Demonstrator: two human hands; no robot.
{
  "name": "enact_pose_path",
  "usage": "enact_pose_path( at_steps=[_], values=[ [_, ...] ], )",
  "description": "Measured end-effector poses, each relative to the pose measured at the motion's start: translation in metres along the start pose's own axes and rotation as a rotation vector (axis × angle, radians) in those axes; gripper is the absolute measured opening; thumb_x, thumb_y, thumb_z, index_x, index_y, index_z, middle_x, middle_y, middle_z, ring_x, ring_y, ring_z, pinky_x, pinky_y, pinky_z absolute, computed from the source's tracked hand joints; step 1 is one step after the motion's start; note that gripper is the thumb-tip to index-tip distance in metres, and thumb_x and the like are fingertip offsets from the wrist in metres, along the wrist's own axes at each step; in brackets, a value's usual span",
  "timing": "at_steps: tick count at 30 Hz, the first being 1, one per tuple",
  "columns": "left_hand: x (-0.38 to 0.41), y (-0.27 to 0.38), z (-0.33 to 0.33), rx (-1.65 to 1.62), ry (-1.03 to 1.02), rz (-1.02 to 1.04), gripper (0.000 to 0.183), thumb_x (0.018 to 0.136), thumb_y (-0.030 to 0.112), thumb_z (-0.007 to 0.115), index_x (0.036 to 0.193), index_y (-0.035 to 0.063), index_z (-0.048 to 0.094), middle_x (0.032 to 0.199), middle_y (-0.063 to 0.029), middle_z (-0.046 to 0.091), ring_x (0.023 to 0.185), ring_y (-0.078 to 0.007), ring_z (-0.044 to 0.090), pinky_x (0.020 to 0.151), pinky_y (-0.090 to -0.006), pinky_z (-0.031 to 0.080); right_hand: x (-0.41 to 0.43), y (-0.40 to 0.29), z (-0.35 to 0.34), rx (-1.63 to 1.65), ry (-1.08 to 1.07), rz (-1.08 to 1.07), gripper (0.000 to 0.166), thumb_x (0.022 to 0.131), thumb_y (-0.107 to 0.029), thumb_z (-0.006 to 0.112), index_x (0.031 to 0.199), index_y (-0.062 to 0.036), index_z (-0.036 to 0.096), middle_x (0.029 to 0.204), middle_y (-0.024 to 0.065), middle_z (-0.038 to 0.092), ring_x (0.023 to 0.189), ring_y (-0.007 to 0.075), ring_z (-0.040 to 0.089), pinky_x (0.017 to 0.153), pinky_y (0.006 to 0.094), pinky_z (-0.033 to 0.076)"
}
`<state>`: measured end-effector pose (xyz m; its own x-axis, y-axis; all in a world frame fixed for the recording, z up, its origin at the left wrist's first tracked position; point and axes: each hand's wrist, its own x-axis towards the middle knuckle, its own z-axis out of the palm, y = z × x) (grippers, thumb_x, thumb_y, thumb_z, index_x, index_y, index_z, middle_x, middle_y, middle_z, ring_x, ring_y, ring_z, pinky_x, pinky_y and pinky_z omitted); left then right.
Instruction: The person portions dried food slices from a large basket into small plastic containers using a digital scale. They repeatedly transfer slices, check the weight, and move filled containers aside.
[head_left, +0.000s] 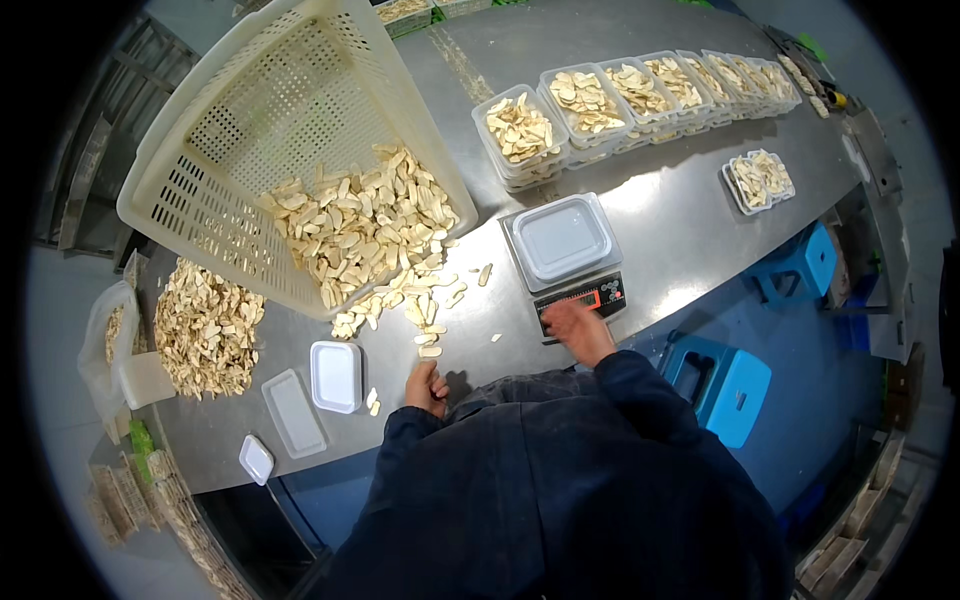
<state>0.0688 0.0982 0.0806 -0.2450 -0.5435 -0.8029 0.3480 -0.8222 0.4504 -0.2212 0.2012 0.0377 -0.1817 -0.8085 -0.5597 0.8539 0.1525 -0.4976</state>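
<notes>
My right hand (579, 331), blurred, is over the near edge of a digital scale, partly covering its lit display (585, 300); its finger spread is unclear. On the scale's platform (616, 255) sits a white plastic tray (562, 238) with no slices in it. My left hand (427, 388) is curled at the table's near edge, with nothing visible in it. Just beyond its fingers lies a line of pale dried slices (429, 339). They trail from the heap (367, 225) inside a large perforated plastic crate (292, 97), tipped toward me.
Stacked clear tubs of slices (581, 101) line the back right of the metal table (697, 172). Two small filled trays (757, 180) sit farther right. To the left are a slice pile (206, 330), stacked white trays (336, 376) and a shallow tray (294, 414). Blue stools (720, 390) stand below right.
</notes>
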Motion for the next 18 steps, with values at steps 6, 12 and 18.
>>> enact_pose_path(
  at_steps=[6, 12, 18],
  values=[
    [0.000, -0.002, -0.011, -0.007, -0.039, 0.001, 0.018, 0.082, 0.012, 0.052, 0.070, 0.0133, 0.039, 0.054, 0.0026, 0.028, 0.045, -0.0085, 0.029, 0.040, -0.0229, 0.024, -0.010, 0.006, 0.024, -0.578, -0.201, 0.421, 0.031, 0.090, -0.026, 0.048, 0.102, 0.0004, 0.057, 0.095, 0.0105, 0.062, 0.087, 0.0180, 0.060, 0.076, 0.0281, 0.047],
    [0.019, -0.013, -0.043, -0.118, 0.064, -0.058, 0.020, 0.087, 0.020, 0.049, 0.072, 0.0124, 0.039, 0.059, 0.0001, 0.036, 0.053, -0.0114, 0.038, 0.049, -0.0240, 0.035, -0.006, 0.001, 0.022, -0.537, -0.039, 0.236, 0.031, 0.088, -0.024, 0.051, 0.105, 0.0015, 0.054, 0.092, 0.0095, 0.061, 0.079, 0.0163, 0.061, 0.069, 0.0270, 0.050],
    [0.021, -0.007, -0.059, -0.388, 0.161, -0.213, 0.056, 0.089, 0.034, 0.043, 0.131, 0.0069, 0.017, 0.119, -0.0149, 0.039, 0.107, -0.0293, 0.045, 0.087, -0.0408, 0.042, 0.032, 0.024, 0.083, -0.852, -0.258, 0.272, 0.027, 0.085, -0.014, 0.054, 0.105, 0.0034, 0.052, 0.086, 0.0072, 0.059, 0.072, 0.0120, 0.058, 0.059, 0.0232, 0.048]
  ],
)
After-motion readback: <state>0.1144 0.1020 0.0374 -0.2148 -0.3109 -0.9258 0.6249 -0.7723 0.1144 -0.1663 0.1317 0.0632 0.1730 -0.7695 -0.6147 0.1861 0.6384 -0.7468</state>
